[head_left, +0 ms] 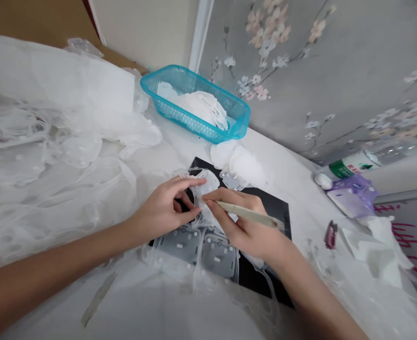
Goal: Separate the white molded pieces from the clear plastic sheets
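My left hand (168, 203) pinches a piece of sheer white tulle fabric (203, 189) with small white dots, held over a black mat (281, 212). My right hand (244, 222) grips a thin cream-coloured stick tool (251, 216), its tip pressed at the fabric beside my left fingertips. More of the sheer fabric (208, 255) lies spread across the mat under both hands.
A turquoise plastic basket (242, 115) of white fabric pieces stands behind the mat. Heaps of white tulle (53, 141) fill the left. At the right lie a green-labelled bottle (353, 166), a purple packet (352, 196), a small dark clip (330, 234) and white paper (378, 245).
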A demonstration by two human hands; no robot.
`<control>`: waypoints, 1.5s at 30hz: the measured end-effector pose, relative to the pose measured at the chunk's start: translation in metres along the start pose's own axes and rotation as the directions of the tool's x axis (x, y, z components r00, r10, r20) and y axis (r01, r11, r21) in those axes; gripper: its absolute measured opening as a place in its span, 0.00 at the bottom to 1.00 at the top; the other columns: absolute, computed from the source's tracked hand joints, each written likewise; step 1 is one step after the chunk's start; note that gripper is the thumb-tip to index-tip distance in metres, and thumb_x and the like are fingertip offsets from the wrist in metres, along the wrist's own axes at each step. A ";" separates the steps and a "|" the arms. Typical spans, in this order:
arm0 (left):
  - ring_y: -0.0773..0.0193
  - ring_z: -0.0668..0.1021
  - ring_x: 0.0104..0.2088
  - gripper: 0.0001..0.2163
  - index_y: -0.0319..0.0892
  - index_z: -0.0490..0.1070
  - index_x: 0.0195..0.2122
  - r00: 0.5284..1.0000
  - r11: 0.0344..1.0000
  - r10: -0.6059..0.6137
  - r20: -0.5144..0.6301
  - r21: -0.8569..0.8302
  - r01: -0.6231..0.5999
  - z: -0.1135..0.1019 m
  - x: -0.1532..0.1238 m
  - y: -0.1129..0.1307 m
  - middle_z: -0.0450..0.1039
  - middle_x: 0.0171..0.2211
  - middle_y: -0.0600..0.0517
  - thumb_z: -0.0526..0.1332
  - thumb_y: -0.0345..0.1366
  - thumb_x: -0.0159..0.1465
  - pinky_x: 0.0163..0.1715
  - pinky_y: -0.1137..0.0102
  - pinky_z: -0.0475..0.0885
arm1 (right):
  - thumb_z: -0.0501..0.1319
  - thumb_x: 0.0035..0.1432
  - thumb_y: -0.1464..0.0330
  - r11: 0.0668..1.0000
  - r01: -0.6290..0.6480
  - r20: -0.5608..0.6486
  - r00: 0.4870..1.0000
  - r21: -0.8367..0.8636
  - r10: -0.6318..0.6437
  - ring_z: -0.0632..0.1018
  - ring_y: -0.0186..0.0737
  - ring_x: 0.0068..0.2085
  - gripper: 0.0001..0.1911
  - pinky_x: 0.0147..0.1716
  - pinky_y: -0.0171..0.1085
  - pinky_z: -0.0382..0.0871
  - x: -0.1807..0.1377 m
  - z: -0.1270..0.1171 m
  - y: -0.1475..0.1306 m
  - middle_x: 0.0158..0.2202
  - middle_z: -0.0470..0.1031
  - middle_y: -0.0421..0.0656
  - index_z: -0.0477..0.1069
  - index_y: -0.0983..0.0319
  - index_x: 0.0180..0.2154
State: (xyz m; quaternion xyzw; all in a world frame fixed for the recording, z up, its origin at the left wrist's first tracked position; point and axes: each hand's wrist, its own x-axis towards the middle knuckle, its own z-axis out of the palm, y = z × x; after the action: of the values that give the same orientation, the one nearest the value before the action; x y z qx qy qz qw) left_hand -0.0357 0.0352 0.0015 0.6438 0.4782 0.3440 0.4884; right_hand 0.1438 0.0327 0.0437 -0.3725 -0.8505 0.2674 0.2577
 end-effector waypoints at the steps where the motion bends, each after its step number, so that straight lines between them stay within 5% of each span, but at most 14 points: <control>1: 0.72 0.74 0.26 0.21 0.45 0.68 0.50 1.000 1.000 0.002 0.008 -0.006 -0.002 0.000 0.000 0.000 0.67 0.43 0.49 0.62 0.34 0.54 0.17 0.80 0.67 | 0.51 0.61 0.72 1.000 -0.004 0.004 1.000 0.007 0.004 0.69 0.30 0.23 0.09 0.24 0.32 0.63 0.000 -0.001 0.000 0.29 0.73 0.43 0.70 0.65 0.37; 11: 0.73 0.72 0.24 0.21 0.44 0.67 0.51 0.998 0.999 0.047 0.048 -0.016 -0.047 -0.003 -0.001 0.001 0.70 0.39 0.50 0.62 0.34 0.55 0.19 0.78 0.68 | 0.52 0.61 0.71 0.997 -0.042 0.004 0.999 0.064 0.042 0.66 0.28 0.22 0.09 0.22 0.32 0.62 0.000 -0.003 0.000 0.30 0.73 0.43 0.70 0.65 0.35; 19: 0.64 0.74 0.36 0.09 0.45 0.76 0.39 0.979 0.992 0.072 -0.191 0.115 -0.051 -0.003 -0.004 0.005 0.75 0.37 0.51 0.58 0.38 0.61 0.29 0.73 0.68 | 0.51 0.62 0.71 0.996 -0.009 0.061 0.998 0.091 0.004 0.65 0.28 0.23 0.09 0.22 0.32 0.61 -0.001 -0.006 0.003 0.28 0.71 0.41 0.69 0.64 0.36; 30: 0.62 0.76 0.40 0.08 0.42 0.76 0.38 0.961 0.997 0.070 -0.269 0.054 -0.058 0.001 -0.005 0.001 0.76 0.38 0.50 0.59 0.37 0.61 0.39 0.72 0.70 | 0.51 0.63 0.70 0.998 0.004 0.201 0.979 0.070 -0.018 0.74 0.33 0.35 0.11 0.33 0.33 0.66 0.001 -0.024 0.003 0.38 0.74 0.44 0.70 0.63 0.43; 45: 0.63 0.77 0.40 0.08 0.44 0.77 0.37 0.931 0.998 -0.037 -0.364 -0.063 0.015 0.004 -0.004 -0.003 0.78 0.39 0.52 0.61 0.39 0.58 0.42 0.74 0.72 | 0.50 0.65 0.68 0.991 -0.129 0.324 0.937 -0.038 0.134 0.74 0.32 0.36 0.11 0.35 0.33 0.66 -0.002 -0.038 -0.001 0.38 0.74 0.40 0.70 0.61 0.41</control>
State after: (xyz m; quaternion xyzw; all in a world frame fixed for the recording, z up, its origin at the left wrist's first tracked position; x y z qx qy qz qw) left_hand -0.0339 0.0306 -0.0025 0.5477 0.5585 0.4651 0.4145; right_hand 0.1680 0.0405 0.0713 -0.3813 -0.8567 0.3350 0.0923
